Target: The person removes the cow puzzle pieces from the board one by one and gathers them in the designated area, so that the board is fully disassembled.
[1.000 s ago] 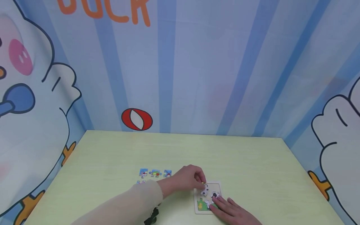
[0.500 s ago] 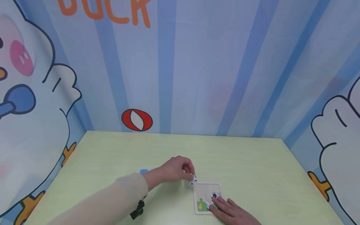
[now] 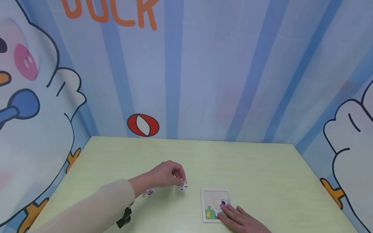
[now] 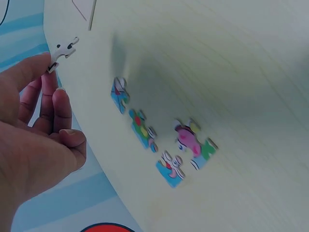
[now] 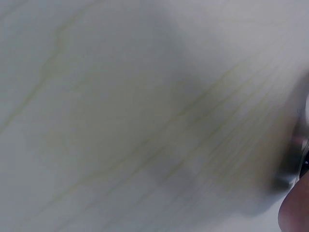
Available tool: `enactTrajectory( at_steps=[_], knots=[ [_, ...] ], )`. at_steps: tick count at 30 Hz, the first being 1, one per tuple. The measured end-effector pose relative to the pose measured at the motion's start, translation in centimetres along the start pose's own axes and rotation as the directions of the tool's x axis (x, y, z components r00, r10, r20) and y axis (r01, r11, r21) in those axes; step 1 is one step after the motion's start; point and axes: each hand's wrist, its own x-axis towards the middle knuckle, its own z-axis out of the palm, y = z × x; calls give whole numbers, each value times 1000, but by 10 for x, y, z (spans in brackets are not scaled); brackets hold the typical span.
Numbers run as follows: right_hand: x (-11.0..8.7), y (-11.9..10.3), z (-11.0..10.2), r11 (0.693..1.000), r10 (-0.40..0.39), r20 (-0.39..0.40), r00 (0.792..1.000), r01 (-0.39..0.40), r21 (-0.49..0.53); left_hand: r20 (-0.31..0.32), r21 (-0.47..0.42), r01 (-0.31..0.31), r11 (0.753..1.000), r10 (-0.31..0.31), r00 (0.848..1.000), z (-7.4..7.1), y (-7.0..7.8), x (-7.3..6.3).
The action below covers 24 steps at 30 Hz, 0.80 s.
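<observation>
My left hand (image 3: 167,174) pinches a white jigsaw puzzle piece with black spots (image 3: 183,186) between thumb and fingertips, above the table to the left of the puzzle tray. In the left wrist view the same piece sticks out past the fingertips. The square puzzle tray (image 3: 202,207) has a pale frame; green, yellow and black-and-white pieces (image 3: 209,213) fill part of its lower half. My right hand (image 3: 243,220) rests with extended fingers on the tray's lower right corner, hiding part of it. Only a blurred bit of that hand (image 5: 294,212) shows in the right wrist view.
Several loose puzzle pieces lie on the table left of the tray: one with a kite (image 4: 119,94), a blue one with red and yellow (image 4: 139,126), a pink one (image 4: 189,142) and a blue-and-white one (image 4: 170,171). A striped blue backdrop (image 3: 198,81) stands behind the table.
My left hand has lifted the spotted puzzle piece off the tray and carried it left, towards the loose pieces. The right hand has stayed on the tray.
</observation>
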Motion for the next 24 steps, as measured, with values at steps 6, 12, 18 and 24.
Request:
enactTrajectory(
  at_steps=[6, 12, 18, 24],
  knots=[
    [0, -1, 0, 1000, 10, 11, 1000, -9, -27, 6, 8, 8, 1000, -8, 1000, -7, -14, -7],
    [1, -2, -1, 997, -5, 0, 1000, 5, -81, 34, -11, 13, 1000, -13, 999, -12, -25, -14],
    [2, -2, -4, 999, 18, 38, 999, -17, -27, 46, 9, 35, 999, -35, 998, -14, -32, -20],
    [3, -3, -5, 1000, 26, 56, 998, -26, 3, 43, 56, 87, 995, -90, 995, -13, -40, -22]
  ],
)
